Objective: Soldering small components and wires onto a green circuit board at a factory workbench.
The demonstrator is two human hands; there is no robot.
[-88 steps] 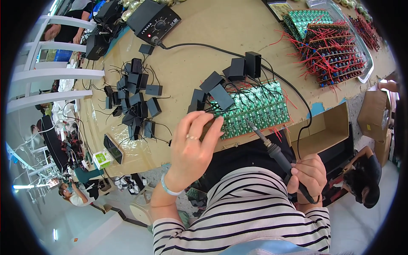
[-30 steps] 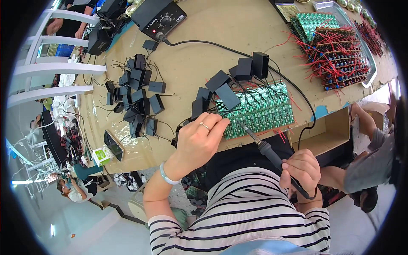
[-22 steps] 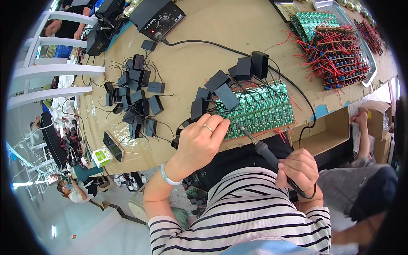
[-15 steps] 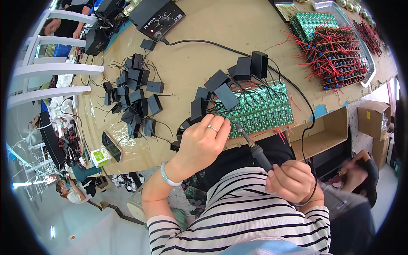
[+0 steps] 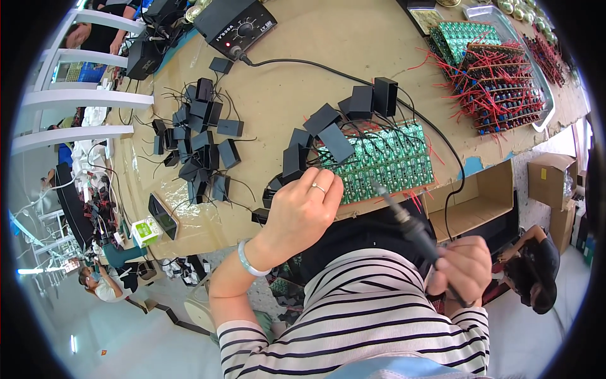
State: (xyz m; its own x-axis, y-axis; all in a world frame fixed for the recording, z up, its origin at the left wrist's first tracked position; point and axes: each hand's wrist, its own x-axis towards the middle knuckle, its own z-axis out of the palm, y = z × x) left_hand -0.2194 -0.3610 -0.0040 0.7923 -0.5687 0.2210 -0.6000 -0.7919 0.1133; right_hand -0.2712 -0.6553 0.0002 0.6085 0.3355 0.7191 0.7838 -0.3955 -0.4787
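My right hand (image 5: 465, 268) is wrapped round the dark handle of a soldering iron (image 5: 413, 228), slightly blurred by motion. Its metal tip points up and left over the near edge of a green circuit board panel (image 5: 391, 158), apparently clear of the surface. At the panel's near left part, my left hand (image 5: 303, 205) is closed in a pinch. Whatever lies between its fingertips is hidden. Several black plastic boxes (image 5: 336, 143) with thin black wires stand and lean along the panel's left and far sides, some wires reaching onto it.
A soldering station (image 5: 237, 28) stands at the back, its cord running right. Loose black boxes (image 5: 202, 142) are heaped on the left. Stacked boards with red wires (image 5: 499, 88) lie by a metal tray (image 5: 548, 104) at far right. An open cardboard box (image 5: 473, 199) sits below the table edge.
My right hand has drawn the soldering iron back toward me and to the right, lifting its tip away from my left fingers. My left hand has hardly moved.
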